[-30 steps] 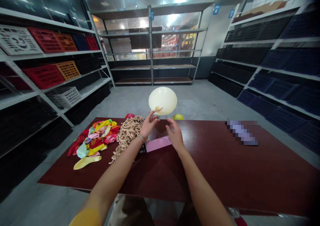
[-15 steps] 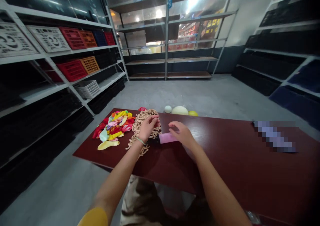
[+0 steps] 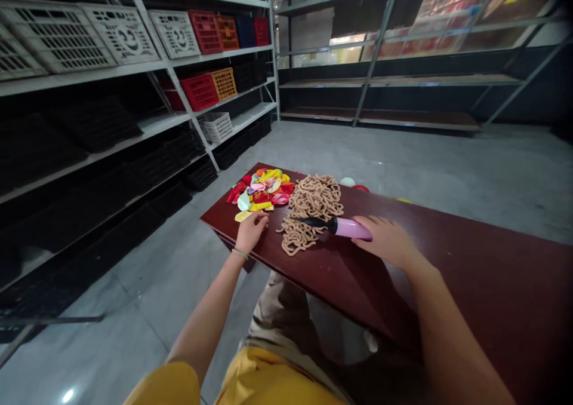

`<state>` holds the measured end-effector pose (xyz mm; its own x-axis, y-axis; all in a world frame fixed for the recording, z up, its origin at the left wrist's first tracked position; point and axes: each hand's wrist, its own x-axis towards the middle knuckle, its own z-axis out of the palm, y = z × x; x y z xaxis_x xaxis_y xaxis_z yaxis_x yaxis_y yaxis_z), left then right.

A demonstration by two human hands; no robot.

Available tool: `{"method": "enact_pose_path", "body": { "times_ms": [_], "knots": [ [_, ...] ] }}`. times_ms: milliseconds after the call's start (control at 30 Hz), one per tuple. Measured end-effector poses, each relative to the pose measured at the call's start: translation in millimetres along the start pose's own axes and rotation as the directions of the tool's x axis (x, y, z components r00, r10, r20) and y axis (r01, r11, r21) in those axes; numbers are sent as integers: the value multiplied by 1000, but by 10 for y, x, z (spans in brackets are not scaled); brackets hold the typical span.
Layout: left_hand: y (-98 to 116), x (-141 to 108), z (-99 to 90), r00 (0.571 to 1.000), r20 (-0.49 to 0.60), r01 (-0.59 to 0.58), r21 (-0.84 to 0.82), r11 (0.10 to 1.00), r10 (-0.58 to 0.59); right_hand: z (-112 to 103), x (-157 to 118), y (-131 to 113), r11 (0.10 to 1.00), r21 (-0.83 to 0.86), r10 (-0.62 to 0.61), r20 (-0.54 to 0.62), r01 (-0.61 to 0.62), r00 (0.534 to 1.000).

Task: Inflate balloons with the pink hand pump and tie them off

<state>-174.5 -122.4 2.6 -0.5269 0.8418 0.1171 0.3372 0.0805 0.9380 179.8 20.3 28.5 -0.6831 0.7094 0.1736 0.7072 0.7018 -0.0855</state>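
My right hand (image 3: 387, 238) is wrapped around the back end of a pink balloon pump (image 3: 351, 229), whose black nozzle points left over a heap of tan, curly, cord-like pieces (image 3: 316, 197). To the left of that heap lies a pile of limp balloons (image 3: 259, 190) in red, yellow, pink and mint. My left hand (image 3: 251, 233) is at the near edge of this pile, its fingers closed at a pale yellow balloon (image 3: 242, 216). The hand itself covers part of that balloon, so the grip shows only in part.
The dark red table (image 3: 447, 267) stretches to the right. Round things, one of them pale (image 3: 347, 181), show beyond its far edge. White shelving (image 3: 174, 61) with plastic crates stands on the left, and a metal rack (image 3: 371, 82) stands at the back.
My view has turned left. My left hand has moved from the tan heap to the pale yellow balloon. My right hand has taken hold of the pump, its black nozzle now over the heap.
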Motion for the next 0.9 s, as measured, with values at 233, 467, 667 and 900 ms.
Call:
{"method": "enact_pose_path", "body": {
  "times_ms": [233,467,667,900],
  "knots": [
    [65,-121,-185,993,-103,14,565,825,53,88,41,-506,998,-16,-59,-109,58,992],
    [114,-59,-29,982,-173,181,740,648,-76,219,55,-662,997,-56,-69,-185,59,980],
    [150,-30,61,989,-144,131,796,591,-26,207,58,-590,998,-67,-12,-187,0,982],
    [385,26,100,997,-78,26,358,933,2,200,71,-522,999,4,47,-232,-48,972]
  ]
}}
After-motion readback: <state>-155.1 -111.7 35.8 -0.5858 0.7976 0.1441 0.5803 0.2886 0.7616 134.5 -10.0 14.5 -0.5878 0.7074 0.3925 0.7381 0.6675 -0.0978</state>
